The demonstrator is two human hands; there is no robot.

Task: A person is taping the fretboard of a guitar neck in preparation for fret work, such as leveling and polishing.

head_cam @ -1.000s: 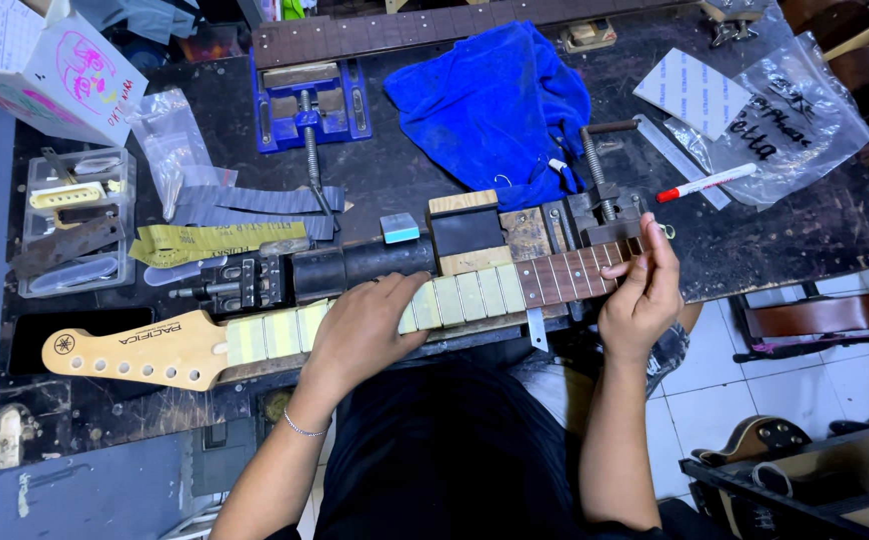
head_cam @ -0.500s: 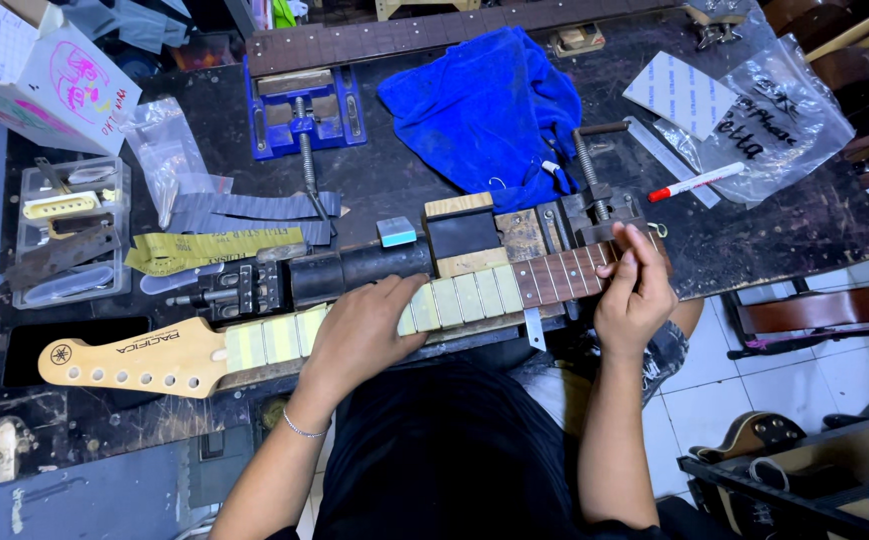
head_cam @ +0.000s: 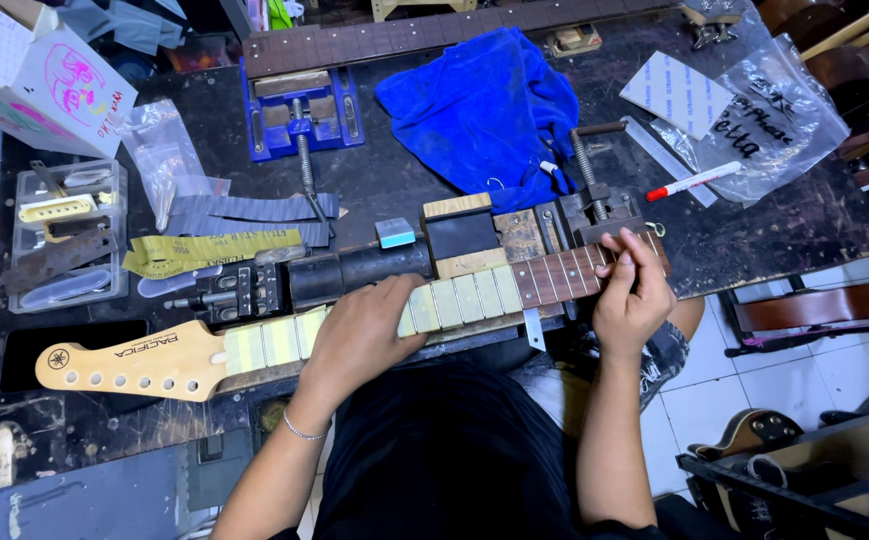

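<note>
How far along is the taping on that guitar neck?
Pale tape already covers the fretboard from the headstock end to about the middle of the guitar neck. The left hand rests on the taped part; the right hand works at the bare brown frets, which remain uncovered.

Guitar repair wkshop: vise (head_cam: 300, 115), guitar neck (head_cam: 285, 335), cluttered bench (head_cam: 385, 180).

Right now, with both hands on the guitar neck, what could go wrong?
1. The headstock juts past the bench edge; if the left hand presses hard, the neck might shift.
2. The right hand works at the bare frets, close to the vise; a slip could knock its fingers against metal.
3. The small blue block beside the neck could get bumped off.
</note>
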